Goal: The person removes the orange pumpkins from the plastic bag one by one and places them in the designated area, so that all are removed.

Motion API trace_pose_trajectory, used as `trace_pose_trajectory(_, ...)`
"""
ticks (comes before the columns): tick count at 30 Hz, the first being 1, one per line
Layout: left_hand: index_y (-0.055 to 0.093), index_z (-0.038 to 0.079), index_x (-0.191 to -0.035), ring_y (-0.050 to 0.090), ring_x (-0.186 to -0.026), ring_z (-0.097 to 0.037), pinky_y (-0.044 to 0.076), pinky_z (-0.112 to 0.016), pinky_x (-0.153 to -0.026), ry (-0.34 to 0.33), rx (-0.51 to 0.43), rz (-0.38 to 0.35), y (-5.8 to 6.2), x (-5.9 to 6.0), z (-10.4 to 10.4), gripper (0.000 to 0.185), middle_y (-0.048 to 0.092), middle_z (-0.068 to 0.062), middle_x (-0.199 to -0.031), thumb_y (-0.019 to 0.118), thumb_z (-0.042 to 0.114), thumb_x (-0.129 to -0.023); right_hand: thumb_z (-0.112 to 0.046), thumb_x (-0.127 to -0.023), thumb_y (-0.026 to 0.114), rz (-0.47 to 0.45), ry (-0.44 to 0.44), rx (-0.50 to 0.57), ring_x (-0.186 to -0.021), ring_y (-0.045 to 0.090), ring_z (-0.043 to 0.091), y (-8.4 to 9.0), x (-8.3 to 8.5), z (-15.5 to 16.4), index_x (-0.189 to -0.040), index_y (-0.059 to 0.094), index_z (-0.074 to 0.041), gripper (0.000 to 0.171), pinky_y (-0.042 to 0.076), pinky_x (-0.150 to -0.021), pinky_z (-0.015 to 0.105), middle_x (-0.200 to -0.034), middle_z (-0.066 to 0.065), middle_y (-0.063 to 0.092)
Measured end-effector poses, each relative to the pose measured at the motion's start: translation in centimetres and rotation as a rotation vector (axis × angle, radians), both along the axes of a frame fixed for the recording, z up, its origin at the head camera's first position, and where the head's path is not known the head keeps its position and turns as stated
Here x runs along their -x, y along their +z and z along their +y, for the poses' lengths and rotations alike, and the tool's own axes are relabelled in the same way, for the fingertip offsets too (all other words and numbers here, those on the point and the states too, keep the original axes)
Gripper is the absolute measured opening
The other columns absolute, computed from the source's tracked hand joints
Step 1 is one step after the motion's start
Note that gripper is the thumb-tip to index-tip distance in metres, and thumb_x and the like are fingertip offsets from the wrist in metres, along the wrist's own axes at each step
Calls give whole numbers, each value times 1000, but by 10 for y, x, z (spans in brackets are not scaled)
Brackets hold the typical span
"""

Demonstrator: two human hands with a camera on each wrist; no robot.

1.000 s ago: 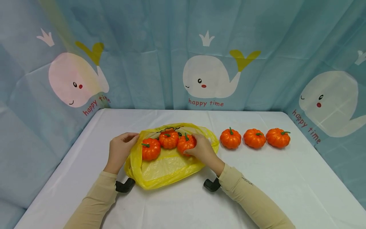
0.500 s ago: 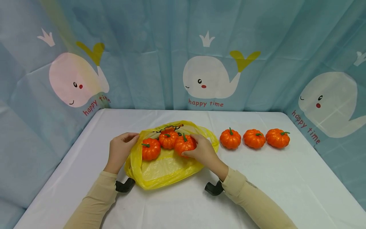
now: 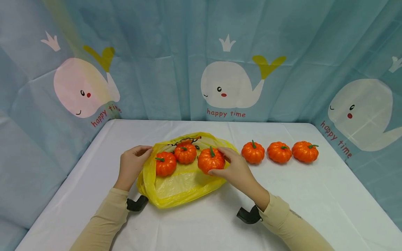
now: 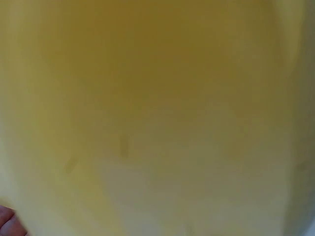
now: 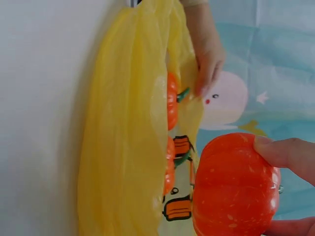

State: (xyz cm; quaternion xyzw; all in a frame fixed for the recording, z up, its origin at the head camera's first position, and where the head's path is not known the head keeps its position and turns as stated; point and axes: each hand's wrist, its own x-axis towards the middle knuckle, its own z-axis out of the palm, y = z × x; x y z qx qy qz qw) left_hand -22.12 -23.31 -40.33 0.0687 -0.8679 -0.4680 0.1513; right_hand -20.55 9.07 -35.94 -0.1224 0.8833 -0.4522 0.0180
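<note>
A yellow plastic bag (image 3: 176, 200) lies wide-mouthed on the table, with dark and orange pumpkin print on its inner wall. My left hand (image 3: 133, 164) pinches the bag's left rim between thumb and fingers. Inside the bag sit two small orange pumpkins, one at the left (image 3: 165, 164) and one at the back (image 3: 185, 153). My right hand (image 3: 237, 170) grips a third pumpkin (image 3: 211, 161) by its side, over the right part of the bag mouth; the right wrist view shows this pumpkin (image 5: 236, 187) raised above the bag's edge. Blurred yellow plastic (image 4: 157, 98) fills the left wrist view.
Three more pumpkins stand in a row right of the bag: a near one (image 3: 253, 152), a middle one (image 3: 279, 152) and a far-right one (image 3: 305, 151). A blue curtain (image 3: 176, 69) with whale prints hangs behind the white-covered table (image 3: 194, 230).
My right hand has lifted the gripped pumpkin up from among the others in the bag and drawn it right, toward me. My left hand stays at the rim.
</note>
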Motion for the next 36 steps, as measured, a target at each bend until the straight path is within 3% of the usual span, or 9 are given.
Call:
trace_pose_trajectory(17, 74, 5, -112, 67, -103, -27, 44, -1, -73, 0, 5, -9, 0, 0, 0, 31, 74, -16, -112, 64, 29, -98, -24, -75, 88, 52, -93, -11, -137, 49, 35, 7, -29, 59, -141, 53, -3, 78, 44, -108, 48, -147, 16, 51)
trace_pose_trajectory(24, 75, 6, -111, 67, -99, -25, 44, -1, -72, 15, 22, -1, 2, -1, -2, 30, 75, -16, -110, 65, 30, -97, -29, -74, 89, 20, -142, -24, -139, 45, 37, 5, -36, 81, -144, 50, -3, 84, 44, -107, 46, -150, 19, 46)
trace_pose_trajectory(27, 75, 6, -110, 66, -95, -17, 45, -1, -72, 17, 31, 3, 2, -2, -2, 29, 75, -15, -109, 65, 29, -97, -29, -74, 89, -10, -157, -31, -143, 40, 38, 1, -39, 90, -144, 49, -2, 85, 44, -106, 46, -153, 22, 42)
trace_pose_trajectory(32, 75, 5, -110, 58, -83, 7, 46, -2, -73, 13, 27, 6, 2, -1, -1, 30, 75, -16, -110, 65, 29, -97, -30, -75, 88, -45, -199, -44, -145, 36, 38, -3, -43, 103, -146, 46, -1, 87, 43, -105, 46, -156, 21, 40)
trace_pose_trajectory(36, 75, 5, -110, 58, -83, 6, 46, -2, -72, 11, 26, 6, 2, 0, 0, 29, 75, -16, -109, 65, 29, -97, -31, -75, 87, -54, -219, -66, -143, 38, 38, -9, -44, 112, -147, 45, -1, 88, 43, -105, 46, -154, 20, 42)
